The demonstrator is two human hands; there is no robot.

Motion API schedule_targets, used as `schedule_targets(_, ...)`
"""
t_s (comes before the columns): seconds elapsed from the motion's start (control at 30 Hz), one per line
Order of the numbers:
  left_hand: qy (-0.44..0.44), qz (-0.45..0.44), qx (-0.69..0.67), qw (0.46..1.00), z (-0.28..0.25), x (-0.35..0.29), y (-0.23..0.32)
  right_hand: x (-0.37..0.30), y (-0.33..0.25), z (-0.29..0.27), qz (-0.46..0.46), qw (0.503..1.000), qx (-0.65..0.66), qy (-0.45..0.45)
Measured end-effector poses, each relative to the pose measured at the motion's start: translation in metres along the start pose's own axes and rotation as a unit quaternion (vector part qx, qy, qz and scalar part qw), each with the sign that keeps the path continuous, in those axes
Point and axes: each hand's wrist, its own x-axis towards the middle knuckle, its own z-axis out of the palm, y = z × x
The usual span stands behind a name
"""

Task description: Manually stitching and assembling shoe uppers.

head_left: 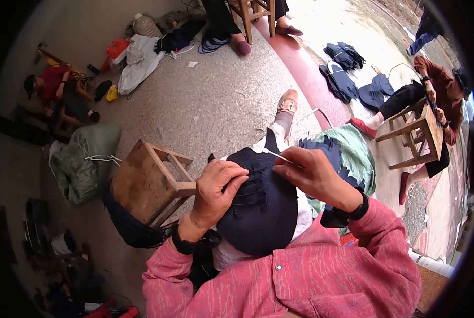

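Observation:
A dark navy shoe upper (263,228) lies spread over my lap, on top of white cloth. Black lace (254,193) crosses its middle in several rows. My left hand (215,188) is closed in a pinch at the left ends of these rows, with lace at its fingertips. Between the thumb and fingers of my right hand (314,175) is a thin white stick-like tool (273,154). It slants up and left over the far edge of the upper. Its tip is too small to make out.
A wooden stool (144,183) stands at my left, with dark strands (133,228) beside it. Green sacking (353,153) with dark pieces lies at my right. Bundled navy uppers (340,82) are on the ground beyond. Other people sit around, one by a stool (425,132) at right.

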Motion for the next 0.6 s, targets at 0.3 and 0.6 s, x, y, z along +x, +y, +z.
schedule_targets(0.3, -0.004, 0.009, 0.006, 1.000, 0.007, 0.007, 0.000, 0.021, 0.014, 0.011, 0.105, 0.973, 0.151, -0.141)
schedule_targets(0.6, -0.008, 0.041, 0.060, 0.997, 0.011, 0.008, 0.008, 0.008, 0.026, 0.041, -0.010, 0.991, 0.121, 0.057)
